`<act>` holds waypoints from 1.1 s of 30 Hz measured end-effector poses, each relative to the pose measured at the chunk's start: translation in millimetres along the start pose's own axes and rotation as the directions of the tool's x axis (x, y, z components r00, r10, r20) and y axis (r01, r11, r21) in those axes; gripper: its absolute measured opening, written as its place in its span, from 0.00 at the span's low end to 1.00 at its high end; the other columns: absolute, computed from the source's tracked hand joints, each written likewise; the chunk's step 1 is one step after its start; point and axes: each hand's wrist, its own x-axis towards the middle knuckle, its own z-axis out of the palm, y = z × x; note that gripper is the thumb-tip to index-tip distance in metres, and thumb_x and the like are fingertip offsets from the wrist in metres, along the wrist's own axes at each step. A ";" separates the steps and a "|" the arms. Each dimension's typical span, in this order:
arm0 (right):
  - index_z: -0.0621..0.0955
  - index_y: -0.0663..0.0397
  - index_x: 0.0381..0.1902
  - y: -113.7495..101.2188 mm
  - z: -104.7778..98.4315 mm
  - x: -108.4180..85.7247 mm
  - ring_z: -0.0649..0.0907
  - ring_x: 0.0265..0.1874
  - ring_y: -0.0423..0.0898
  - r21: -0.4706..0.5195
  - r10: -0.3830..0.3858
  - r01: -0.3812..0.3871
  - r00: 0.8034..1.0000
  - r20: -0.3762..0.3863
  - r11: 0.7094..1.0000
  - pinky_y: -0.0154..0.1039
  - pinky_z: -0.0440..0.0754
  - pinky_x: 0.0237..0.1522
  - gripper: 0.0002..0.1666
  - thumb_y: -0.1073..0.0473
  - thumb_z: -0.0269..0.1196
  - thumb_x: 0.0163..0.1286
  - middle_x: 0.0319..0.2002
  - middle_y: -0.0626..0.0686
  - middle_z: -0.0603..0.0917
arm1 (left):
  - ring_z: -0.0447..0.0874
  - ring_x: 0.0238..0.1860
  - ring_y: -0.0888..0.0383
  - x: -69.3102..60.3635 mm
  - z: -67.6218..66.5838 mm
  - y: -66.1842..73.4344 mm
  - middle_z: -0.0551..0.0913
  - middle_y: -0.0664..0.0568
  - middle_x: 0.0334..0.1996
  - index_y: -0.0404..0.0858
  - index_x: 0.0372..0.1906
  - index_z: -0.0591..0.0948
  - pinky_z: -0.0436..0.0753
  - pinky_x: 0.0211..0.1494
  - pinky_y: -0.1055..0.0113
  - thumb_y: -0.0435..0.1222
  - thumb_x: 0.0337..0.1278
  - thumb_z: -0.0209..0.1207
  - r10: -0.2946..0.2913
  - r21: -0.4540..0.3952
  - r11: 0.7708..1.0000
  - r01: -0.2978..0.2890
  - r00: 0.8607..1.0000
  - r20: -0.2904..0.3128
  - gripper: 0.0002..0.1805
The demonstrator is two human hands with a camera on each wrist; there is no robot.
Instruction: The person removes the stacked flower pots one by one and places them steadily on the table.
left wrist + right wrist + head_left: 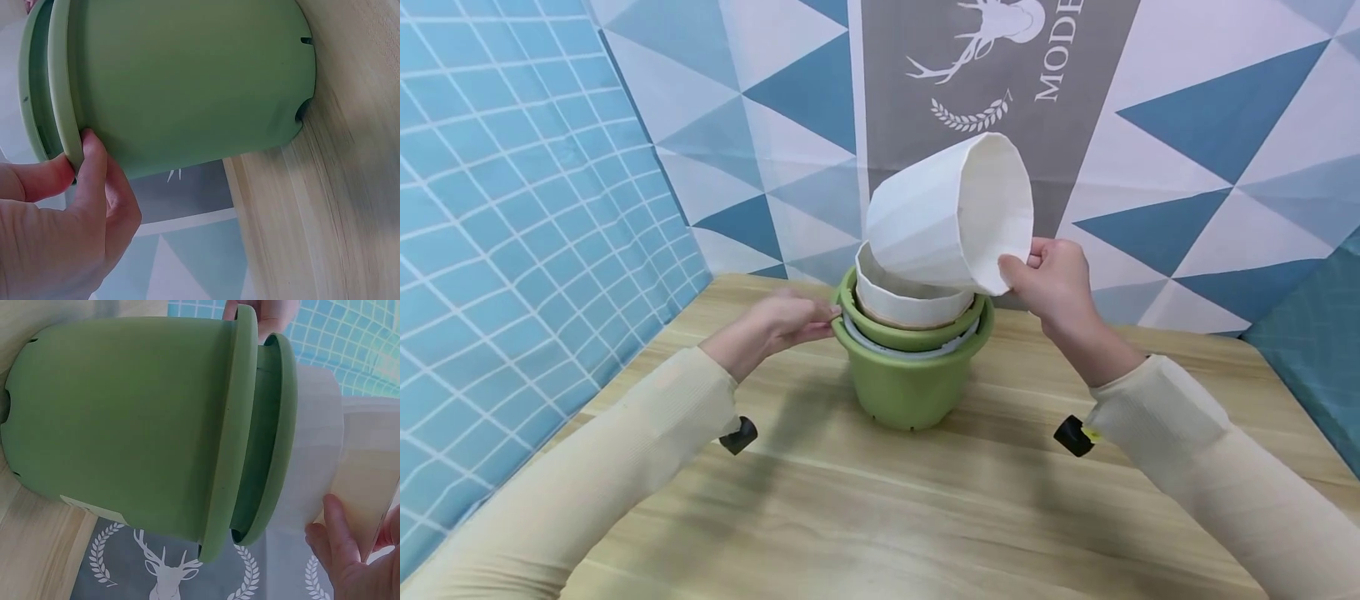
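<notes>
Plainly, we have both hands busy at one nested stack of pots. Our left hand [790, 319] pinches the rim of the outer green pot [910, 392], thumb above and fingers tucked beneath. Our right hand [1056, 279] grips the rim of a tilted white pot [917, 217] between thumb and fingers, its mouth turned towards the right. We see it above a lower white pot [910, 312], blocking part of that pot's mouth from the head view; whether the two touch, we cannot tell. The lower one sits inside an inner green pot [917, 340], and a thin grey rim [917, 356] shows between the green ones.

The stack stands upright on the wooden table [865, 508], near its back edge. Close behind rises a triangle-patterned backdrop [1210, 158], and the tilted pot covers part of its grey deer panel [898, 117]. To our left hangs a blue grid cloth [512, 183], to our right a teal cloth [1315, 333]. Small black devices [1075, 436] jut from beneath our cuffs.
</notes>
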 end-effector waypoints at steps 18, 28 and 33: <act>0.78 0.75 0.53 3.0 0.6 -2.6 0.78 0.22 0.23 0.002 -0.037 0.037 0.999 -0.020 0.999 0.16 0.81 0.26 0.23 0.61 0.56 0.66 0.39 0.63 0.87 | 0.80 0.35 0.67 0.2 -1.0 1.5 0.70 0.40 0.61 0.24 0.67 0.62 0.84 0.56 0.77 0.28 0.69 0.48 -0.015 -0.002 1.000 0.015 1.000 -0.017 0.24; 0.72 0.73 0.60 1.8 -6.3 -2.2 0.80 0.35 0.29 0.031 0.015 -0.018 0.996 0.087 0.999 0.15 0.81 0.34 0.26 0.60 0.54 0.70 0.55 0.69 0.80 | 0.79 0.41 0.63 0.8 -1.3 1.4 0.65 0.35 0.67 0.23 0.68 0.61 0.82 0.63 0.72 0.26 0.69 0.47 -0.015 -0.024 1.000 0.015 1.000 -0.005 0.25; 0.69 0.70 0.64 4.0 -8.0 0.1 0.82 0.48 0.41 0.038 0.057 -0.063 0.990 0.129 0.997 0.24 0.86 0.44 0.28 0.57 0.55 0.72 0.60 0.65 0.77 | 0.79 0.39 0.64 0.0 -2.2 1.4 0.67 0.36 0.65 0.24 0.67 0.62 0.85 0.54 0.77 0.26 0.69 0.47 -0.019 -0.022 1.000 0.018 1.000 -0.015 0.25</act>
